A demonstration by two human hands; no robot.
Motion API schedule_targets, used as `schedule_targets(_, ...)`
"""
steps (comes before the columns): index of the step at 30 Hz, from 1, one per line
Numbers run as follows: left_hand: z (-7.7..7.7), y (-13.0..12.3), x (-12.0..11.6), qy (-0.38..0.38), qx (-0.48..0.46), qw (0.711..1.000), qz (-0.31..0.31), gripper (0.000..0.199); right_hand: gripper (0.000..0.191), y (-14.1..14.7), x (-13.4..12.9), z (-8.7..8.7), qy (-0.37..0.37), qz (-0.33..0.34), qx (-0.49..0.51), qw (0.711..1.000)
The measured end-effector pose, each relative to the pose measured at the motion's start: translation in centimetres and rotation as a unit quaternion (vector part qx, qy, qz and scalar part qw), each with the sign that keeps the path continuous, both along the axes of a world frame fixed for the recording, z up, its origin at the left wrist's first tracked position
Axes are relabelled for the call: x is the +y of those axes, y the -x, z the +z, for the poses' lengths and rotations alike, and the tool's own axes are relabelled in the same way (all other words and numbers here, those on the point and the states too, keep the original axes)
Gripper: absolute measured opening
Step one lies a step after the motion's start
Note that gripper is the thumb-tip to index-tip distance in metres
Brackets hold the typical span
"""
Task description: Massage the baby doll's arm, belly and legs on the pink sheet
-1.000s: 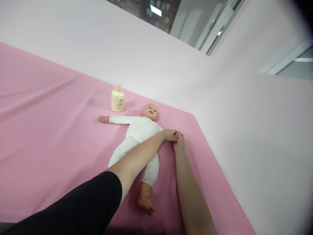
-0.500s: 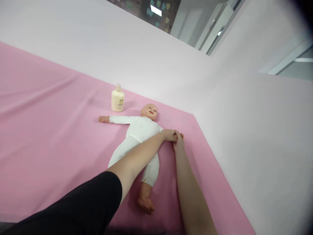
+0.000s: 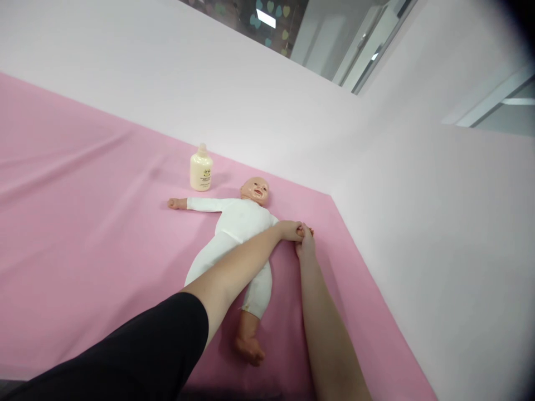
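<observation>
Both my hands are bunched up at the same spot right now. My left hand (image 3: 289,230) comes in across the doll (image 3: 238,234) and is curled closed around the end of the doll's arm, the one on the 3 o'clock side of its body. My right hand (image 3: 306,243) is right up against it from the 6 o'clock side, fingers wrapped on that same little hand. You can barely see the doll's hand itself, just a bit of it poking out past my fingers.

The doll's lying flat on its back on the pink sheet (image 3: 83,223), head pointing to about 12 o'clock, in a white bodysuit. Its other arm is stretched straight out toward 9 o'clock, bare hand resting on the sheet. One bare foot sticks out at about 6 o'clock; my left forearm crosses over its hip and legs, so I can't see the other foot.

A cream bottle (image 3: 201,169) stands upright at roughly 11 o'clock from the doll's head, close to the outstretched arm but not touching it. A pale wall (image 3: 438,250) runs along the sheet's far and right edges.
</observation>
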State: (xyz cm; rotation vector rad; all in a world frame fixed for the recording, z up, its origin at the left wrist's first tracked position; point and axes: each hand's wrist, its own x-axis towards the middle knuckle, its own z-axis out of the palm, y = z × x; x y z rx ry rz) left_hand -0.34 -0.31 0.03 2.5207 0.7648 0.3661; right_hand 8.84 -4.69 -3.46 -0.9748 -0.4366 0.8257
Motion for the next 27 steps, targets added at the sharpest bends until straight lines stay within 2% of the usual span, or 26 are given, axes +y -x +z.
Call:
schedule_targets(5,-0.1,-0.1,0.0,-0.002,0.003,1.0,-0.002,0.044,0.022,0.0,-0.1,0.0,0.002,0.006,-0.019,1.0)
schedule_targets(10,-0.1,-0.1,0.0,-0.001,0.012,1.0,0.001,0.045,0.03,-0.2,0.1,-0.2,0.001,0.001,-0.051,0.999)
schedule_targets(17,0.2,0.2,-0.3,0.009,0.011,1.0,0.009,0.046,0.03,-0.4,-0.3,-0.2,0.039,-0.01,-0.123,0.992)
schedule_targets(23,1.2,0.7,-1.4,0.025,0.015,0.999,0.025,0.047,0.035,-0.8,-1.4,0.8,0.079,-0.031,-0.214,0.973)
schedule_targets(27,2.6,1.8,-0.8,0.066,0.019,0.998,0.007,0.04,0.037,-1.3,-1.7,1.0,0.086,-0.035,-0.271,0.958)
